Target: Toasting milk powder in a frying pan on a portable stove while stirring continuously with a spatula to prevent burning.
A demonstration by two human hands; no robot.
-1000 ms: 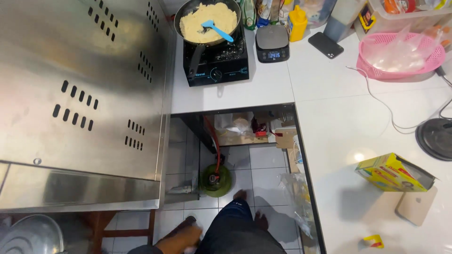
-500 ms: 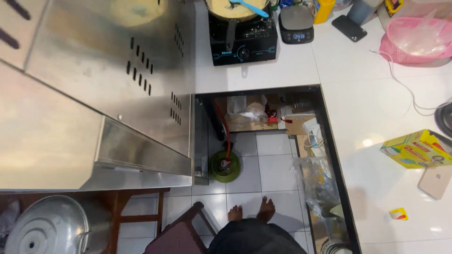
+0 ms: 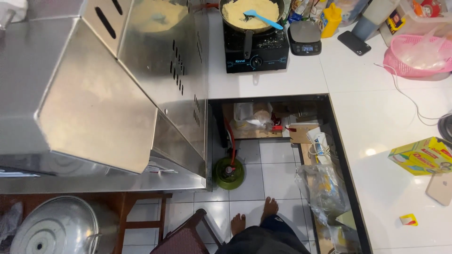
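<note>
Yellow mix fills black pan (image 3: 252, 11) on portable stove (image 3: 255, 47) at counter (image 3: 268, 82) far edge, blue spatula (image 3: 262, 19) resting inside. Both hands out of view; grip state unknowable. Unattended, mix risks scorching; pan handle overhangs stove front, snag hazard.

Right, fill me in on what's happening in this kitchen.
Neither of the person's hands is in view; only bare feet show on the tiled floor, in front of the gap between the white counters. Nothing is being handled at this moment. At the back, a pan of pale yellow mixture sits on a black single-burner stove with a blue spatula resting in it. A digital scale stands beside the stove. A green gas cylinder sits on the floor below, next to a large steel cabinet.
</note>
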